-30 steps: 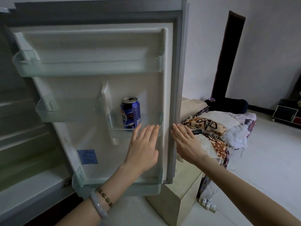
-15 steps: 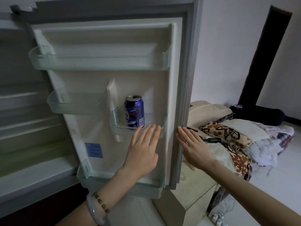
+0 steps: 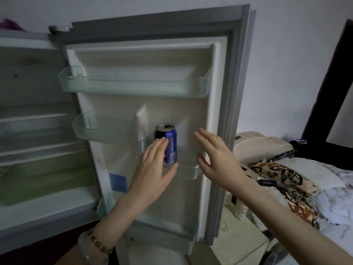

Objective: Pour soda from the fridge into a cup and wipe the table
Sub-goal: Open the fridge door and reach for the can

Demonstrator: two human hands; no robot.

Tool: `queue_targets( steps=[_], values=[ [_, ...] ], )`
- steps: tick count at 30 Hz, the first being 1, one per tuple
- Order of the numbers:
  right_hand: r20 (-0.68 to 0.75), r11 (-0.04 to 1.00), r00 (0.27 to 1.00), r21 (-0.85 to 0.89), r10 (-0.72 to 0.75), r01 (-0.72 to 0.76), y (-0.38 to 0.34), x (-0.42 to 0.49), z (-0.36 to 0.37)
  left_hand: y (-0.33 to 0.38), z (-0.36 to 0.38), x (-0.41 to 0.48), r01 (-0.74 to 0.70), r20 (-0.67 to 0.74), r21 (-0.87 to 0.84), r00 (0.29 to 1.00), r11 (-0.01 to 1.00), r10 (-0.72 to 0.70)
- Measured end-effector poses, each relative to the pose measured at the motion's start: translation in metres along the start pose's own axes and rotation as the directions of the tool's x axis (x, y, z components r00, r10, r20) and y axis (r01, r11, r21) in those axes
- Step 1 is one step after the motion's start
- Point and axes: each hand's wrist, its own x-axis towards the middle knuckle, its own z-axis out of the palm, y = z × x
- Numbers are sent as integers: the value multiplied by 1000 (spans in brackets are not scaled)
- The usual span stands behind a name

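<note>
A blue soda can (image 3: pixel 170 144) stands upright in the small middle bin (image 3: pixel 189 172) of the open fridge door (image 3: pixel 219 111). My left hand (image 3: pixel 154 169) is at the can, fingers over its left side and thumb below it at the bin's rim; the fingers are not closed around it. To the can's right, in front of the door's inner edge, my right hand (image 3: pixel 215 159) hovers with fingers spread and nothing in it. No cup or table is in view.
The fridge interior (image 3: pixel 34 150) with bare shelves lies to the left. Door bins sit above (image 3: pixel 133 85), at mid-left (image 3: pixel 99 131) and at the bottom (image 3: pixel 162 240). A pale cabinet (image 3: pixel 244 241) and a bed with patterned bedding (image 3: pixel 282 173) are at the right.
My left hand rose from below the bin to the can's left side. My right hand left the door's edge and moved left, in front of the door's inside. The view shifted.
</note>
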Motion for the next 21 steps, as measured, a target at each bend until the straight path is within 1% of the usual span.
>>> queue_targets(
  steps=[1,3,6,9,11,15,18,21],
  values=[
    [34,997,999,71,34,-36,-6,9,2,-4,-5,8,51,-30,-23,998,998,-51],
    [121,984,991,161,59,-78,-17,24,7,-10,-12,23,175,-34,-91,983,980,-179],
    [246,967,967,220,73,-129,-29,41,13,-23,-8,40,356,61,-174,935,918,-350],
    [314,928,942,303,117,-216,-34,51,20,-31,2,50,487,165,-294,874,823,-458],
    [363,884,916,354,170,-305,-33,55,23,-35,7,54,522,176,-309,853,795,-492],
    [436,821,857,356,276,-446,-31,60,30,-33,10,60,529,192,-275,848,803,-494],
    [453,794,840,371,298,-481,-32,61,30,-28,10,65,536,184,-228,843,813,-505],
    [447,770,842,407,302,-492,-34,60,26,-24,9,65,535,147,-211,845,818,-515]
  ],
)
